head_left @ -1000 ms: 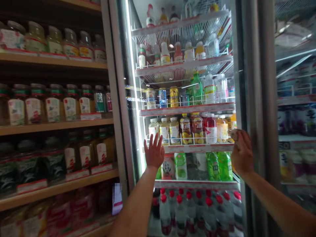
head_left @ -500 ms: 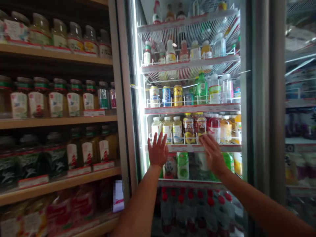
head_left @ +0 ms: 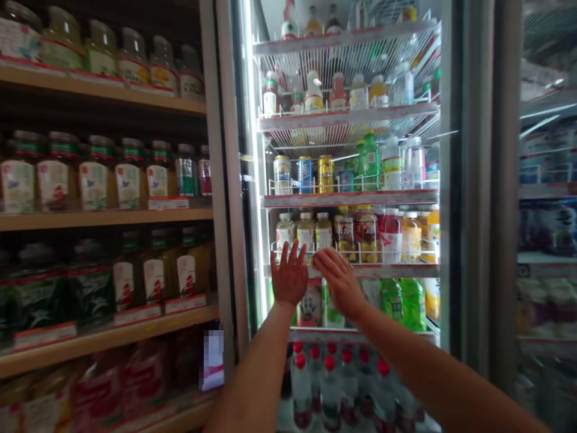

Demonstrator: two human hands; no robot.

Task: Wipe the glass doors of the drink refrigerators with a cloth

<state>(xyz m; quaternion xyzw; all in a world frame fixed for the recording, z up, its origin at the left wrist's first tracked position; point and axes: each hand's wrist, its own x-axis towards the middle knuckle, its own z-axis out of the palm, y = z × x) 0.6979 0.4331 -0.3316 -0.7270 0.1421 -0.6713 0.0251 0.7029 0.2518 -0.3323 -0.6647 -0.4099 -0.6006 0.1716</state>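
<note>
In the middle of the view, my left hand [head_left: 289,279] is held up flat against or just before the glass door [head_left: 351,139] of a lit drinks fridge, its fingers spread and nothing in it. Close to its right, my right hand [head_left: 338,279] leans left with its fingers pressed together. A small brownish patch shows under those fingertips; what it is I cannot make out. Behind the hands, inside the fridge, stand light-labelled bottles [head_left: 305,230], dark tea bottles [head_left: 366,231] and green bottles [head_left: 413,304].
Wooden shelves [head_left: 108,218] of bottled drinks run along the left. The fridge's metal frame [head_left: 480,210] rises at the right, with another stocked fridge [head_left: 547,198] beyond it. Red-capped bottles [head_left: 330,385] fill the bottom. A blurred, pixelated screen [head_left: 213,359] shows low left.
My right hand has moved left across the front of the fridge, close to my left hand. My left hand has stayed in place. The view has shifted slightly.
</note>
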